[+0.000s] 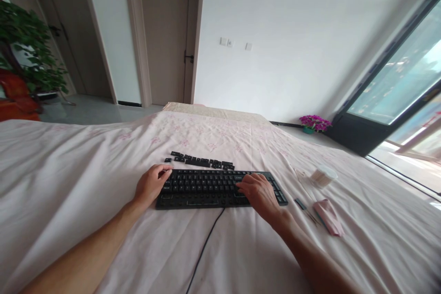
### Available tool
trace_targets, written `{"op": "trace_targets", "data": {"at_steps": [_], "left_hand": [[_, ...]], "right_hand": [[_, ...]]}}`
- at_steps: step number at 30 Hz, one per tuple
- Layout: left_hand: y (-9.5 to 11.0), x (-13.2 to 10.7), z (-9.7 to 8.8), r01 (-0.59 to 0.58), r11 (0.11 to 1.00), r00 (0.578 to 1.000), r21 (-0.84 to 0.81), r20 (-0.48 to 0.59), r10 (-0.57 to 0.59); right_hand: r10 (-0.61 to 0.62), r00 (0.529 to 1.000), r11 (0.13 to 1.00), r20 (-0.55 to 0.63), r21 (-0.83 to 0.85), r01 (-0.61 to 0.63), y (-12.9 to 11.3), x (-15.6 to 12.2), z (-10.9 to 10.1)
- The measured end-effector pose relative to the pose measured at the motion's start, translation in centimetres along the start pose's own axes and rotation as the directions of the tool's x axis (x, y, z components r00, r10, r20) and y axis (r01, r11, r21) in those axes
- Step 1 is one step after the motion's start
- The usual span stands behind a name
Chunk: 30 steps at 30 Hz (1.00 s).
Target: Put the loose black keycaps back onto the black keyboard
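Observation:
A black computer keyboard (200, 188) lies on the pale cloth, its cable side toward me. The row nearest me is stripped of keycaps, baring dark sockets and white outlines. My left hand (153, 183) is closed at the keyboard's left end, thumb and fingertips gripping its upper corner. Over the right part of the keys, my right hand (255, 190) has its fingers bent and drawn together at the tips; whatever they pinch is hidden. Beyond the keyboard, loose black keycaps (198, 161) lie in a rough row, including a long space bar.
The keyboard's cable (206, 241) runs toward me over the wrinkled cloth (103, 170). On the right are a tub of cotton swabs (324, 177), a folded pink cloth (328, 218), a small dark strip (300, 203) and thin tweezers-like pieces (313, 217).

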<state>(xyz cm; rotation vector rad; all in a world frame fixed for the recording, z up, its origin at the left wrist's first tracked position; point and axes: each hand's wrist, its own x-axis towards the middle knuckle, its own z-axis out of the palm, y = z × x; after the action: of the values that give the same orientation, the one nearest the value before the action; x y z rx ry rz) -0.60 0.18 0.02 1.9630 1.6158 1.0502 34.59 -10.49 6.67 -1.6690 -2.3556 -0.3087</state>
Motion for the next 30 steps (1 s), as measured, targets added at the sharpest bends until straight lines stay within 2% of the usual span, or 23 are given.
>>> {"op": "trace_targets", "data": {"at_steps": [12, 21, 30], "left_hand": [[0.1, 0.0, 0.1, 0.017, 1.0, 1.0, 0.01, -0.002, -0.017], [0.1, 0.0, 0.0, 0.008, 1.0, 1.0, 0.007, 0.001, -0.008], [0.5, -0.1, -0.2, 0.026, 0.999, 1.0, 0.019, 0.001, -0.026]], "right_hand": [[-0.031, 0.999, 0.999, -0.01, -0.012, 0.03, 0.1, 0.0, 0.5], [-0.075, 0.997, 0.992, -0.001, -0.104, 0.074, -0.2, -0.1, 0.7], [-0.042, 0.998, 0.978, 0.05, -0.2, 0.051, -1.6, -1.5, 0.4]]}}
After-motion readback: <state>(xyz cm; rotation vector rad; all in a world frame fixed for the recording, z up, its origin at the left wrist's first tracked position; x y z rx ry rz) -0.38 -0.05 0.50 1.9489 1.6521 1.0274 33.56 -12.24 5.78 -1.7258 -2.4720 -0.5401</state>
